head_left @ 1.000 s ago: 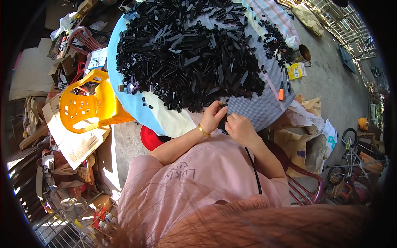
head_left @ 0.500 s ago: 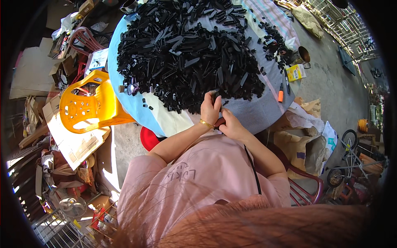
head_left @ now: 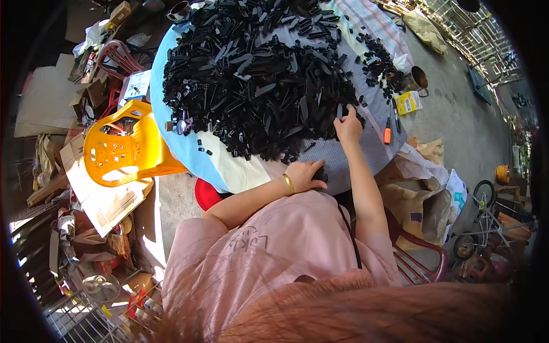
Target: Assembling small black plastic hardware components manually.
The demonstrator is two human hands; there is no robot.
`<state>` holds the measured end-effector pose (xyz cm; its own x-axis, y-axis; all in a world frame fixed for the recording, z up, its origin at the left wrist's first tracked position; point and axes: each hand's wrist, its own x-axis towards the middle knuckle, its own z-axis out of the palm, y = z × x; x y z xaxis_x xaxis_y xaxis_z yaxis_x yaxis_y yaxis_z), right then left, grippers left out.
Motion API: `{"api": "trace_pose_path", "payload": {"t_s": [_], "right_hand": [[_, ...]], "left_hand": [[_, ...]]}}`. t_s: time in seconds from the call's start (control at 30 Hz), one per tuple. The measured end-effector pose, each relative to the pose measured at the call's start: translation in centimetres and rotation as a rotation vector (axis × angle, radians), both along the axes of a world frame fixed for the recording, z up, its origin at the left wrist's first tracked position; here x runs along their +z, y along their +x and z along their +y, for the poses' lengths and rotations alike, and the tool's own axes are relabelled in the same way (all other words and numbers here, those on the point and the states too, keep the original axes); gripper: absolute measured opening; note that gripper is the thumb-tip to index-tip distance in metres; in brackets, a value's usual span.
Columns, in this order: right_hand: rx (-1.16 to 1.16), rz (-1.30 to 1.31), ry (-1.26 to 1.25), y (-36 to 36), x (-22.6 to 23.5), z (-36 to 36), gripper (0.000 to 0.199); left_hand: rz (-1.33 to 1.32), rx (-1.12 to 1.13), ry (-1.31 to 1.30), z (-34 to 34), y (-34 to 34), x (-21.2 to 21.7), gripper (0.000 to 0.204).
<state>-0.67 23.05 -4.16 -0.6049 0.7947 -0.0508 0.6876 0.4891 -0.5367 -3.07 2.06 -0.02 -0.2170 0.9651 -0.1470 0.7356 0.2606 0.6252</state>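
A large heap of black plastic pieces (head_left: pixel 246 86), many of them long and narrow, covers most of the round cloth-covered table (head_left: pixel 326 154). My right hand (head_left: pixel 350 130) reaches to the heap's right edge. Its index finger points forward among the pieces and its thumb stands apart from it. Close to the table's front edge, near my body, my left hand (head_left: pixel 303 174) is curled, with a gold bracelet on the wrist. A dark bit (head_left: pixel 321 174) shows between its thumb and fingers, apparently one or more black pieces; its exact shape is hidden.
A smaller group of black pieces (head_left: pixel 380 68) lies at the table's right, near a yellow-and-white carton (head_left: pixel 408 102), a metal mug (head_left: pixel 418 79) and an orange-ended tool (head_left: pixel 388 135). A yellow plastic chair (head_left: pixel 114 151) touches the left side. Paper sacks (head_left: pixel 406 203) stand at right.
My hands have parted. The right one has moved forward and right to the heap's edge; the left has come back toward my body and turned rightward.
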Motion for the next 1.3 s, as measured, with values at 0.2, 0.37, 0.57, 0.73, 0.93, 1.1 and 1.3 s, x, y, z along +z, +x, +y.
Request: {"api": "trace_pose_path", "payload": {"t_s": [0.2, 0.37, 0.57, 0.73, 0.93, 1.1, 1.3], "right_hand": [[-0.081, 0.716, -1.236, 4.1, 1.1, -0.8, 0.034], [-0.025, 0.677, -1.510, 6.7, 1.8, -7.5, 0.022], [0.047, 0.343, -0.667, 7.9, 0.9, -5.3, 0.020], [0.011, -0.002, 0.173, 7.0, -1.4, -1.7, 0.023], [0.069, 0.150, 0.134, 7.0, -2.0, -2.4, 0.021], [0.055, 0.700, -0.574, 6.2, 2.1, -5.8, 0.011], [0.436, 0.556, -0.029, 5.5, 8.0, -8.2, 0.008]], "left_hand": [[-0.408, 0.358, 0.158, 0.7, -1.8, -2.3, 0.039], [-1.559, 0.568, 0.176, 2.6, -2.3, -1.3, 0.031], [-1.688, 0.694, 0.212, 1.8, -1.9, -2.0, 0.015], [-1.742, 0.675, 0.231, 1.4, -1.9, -0.2, 0.016], [-1.786, 0.610, 0.231, 0.7, -2.1, 0.1, 0.016], [-1.975, 0.543, 0.253, -0.2, -2.3, -0.8, 0.029], [-1.779, 0.681, 0.230, 0.3, -1.1, 1.3, 0.025]]}}
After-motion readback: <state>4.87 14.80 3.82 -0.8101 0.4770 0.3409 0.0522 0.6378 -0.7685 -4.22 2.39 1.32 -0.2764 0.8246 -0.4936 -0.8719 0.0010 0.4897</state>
